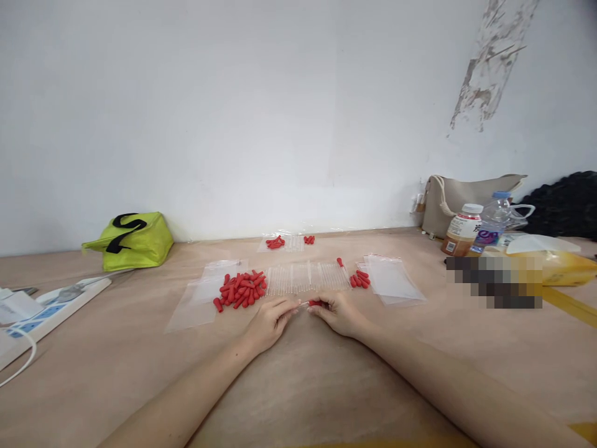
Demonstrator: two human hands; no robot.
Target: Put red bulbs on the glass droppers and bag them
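My left hand (272, 320) pinches a thin clear dropper tube (304, 303) low over the table. Opposite it, my right hand (340, 313) grips a red rubber bulb (315, 303), which meets the tube's end; how far the tube sits inside cannot be seen. Just beyond both hands lies a row of clear dropper tubes (298, 278). A heap of red rubber bulbs (240, 289) is left of the row, and a smaller group of bulbs (360, 279) is at its right. One dropper with a red bulb (340, 264) lies at the row's right end.
Clear plastic bags (198, 305) lie left, more bags (396, 281) right. Near the wall is a bagged set with red bulbs (275, 242). A green bag (137, 241) and power strip (60, 314) are left; bottles (462, 230), a beige handbag (466, 190) and a yellow packet (559, 267) right.
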